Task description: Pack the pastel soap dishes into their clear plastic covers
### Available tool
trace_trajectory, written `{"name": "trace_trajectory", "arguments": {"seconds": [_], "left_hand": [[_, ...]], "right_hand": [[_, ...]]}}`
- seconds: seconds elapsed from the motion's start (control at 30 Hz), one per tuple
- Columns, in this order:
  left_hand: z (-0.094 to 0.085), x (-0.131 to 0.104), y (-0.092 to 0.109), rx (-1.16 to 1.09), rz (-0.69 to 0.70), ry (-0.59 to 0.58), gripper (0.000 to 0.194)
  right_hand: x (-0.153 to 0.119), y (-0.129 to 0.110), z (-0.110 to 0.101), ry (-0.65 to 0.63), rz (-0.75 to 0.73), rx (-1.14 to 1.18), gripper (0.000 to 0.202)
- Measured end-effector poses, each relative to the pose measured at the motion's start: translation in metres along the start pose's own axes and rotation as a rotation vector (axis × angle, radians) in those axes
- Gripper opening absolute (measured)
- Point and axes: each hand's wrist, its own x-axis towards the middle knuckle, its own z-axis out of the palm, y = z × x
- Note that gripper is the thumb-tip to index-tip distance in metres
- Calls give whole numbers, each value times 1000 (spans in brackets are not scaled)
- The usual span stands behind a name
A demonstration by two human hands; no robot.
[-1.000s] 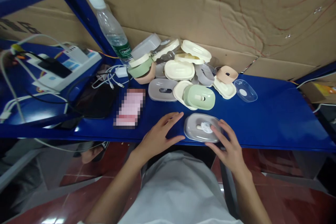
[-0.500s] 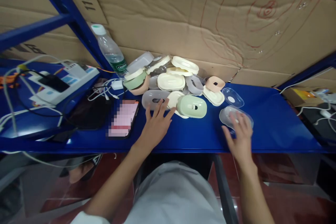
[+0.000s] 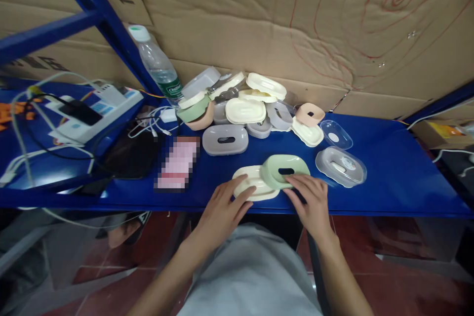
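view: head-worn; facing: forward and down; range: near, above blue table (image 3: 400,177); backdrop: cardboard (image 3: 229,15)

The surface (image 3: 403,177) offers passage well right of the green cover (image 3: 272,170); a grey case (image 3: 342,170) blocks its near right, heaped covers (image 3: 245,111) its far side.

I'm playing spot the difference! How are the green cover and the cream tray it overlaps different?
The green cover is pale green; the cream tray is off-white. The green cover shows a dark slot; the cream tray shows none where uncovered. The green cover is uppermost; the cream tray is partly hidden beneath it. Both have rounded corners.
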Motion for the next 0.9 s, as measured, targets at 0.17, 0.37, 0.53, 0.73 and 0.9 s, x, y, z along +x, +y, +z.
{"name": "trace_trajectory", "arguments": {"seconds": [0.17, 0.37, 0.53, 0.73, 0.9], "left_hand": [[-3, -1, -6, -6, 19, 47, 62], [-13, -2, -17, 3, 55, 58, 48], [-12, -6, -20, -63, 13, 121, 31], [-7, -11, -24, -142, -51, 142, 29], [-8, -8, -25, -47, -18, 112, 21]], "right_hand": [[2, -42, 11, -88, -80, 13, 31], [14, -47, 18, -282, -231, 61, 39], [11, -25, 14, -275, -192, 56, 40], [8, -24, 19, -266, -182, 262, 43], [10, -24, 22, -284, -199, 248, 39]]}}
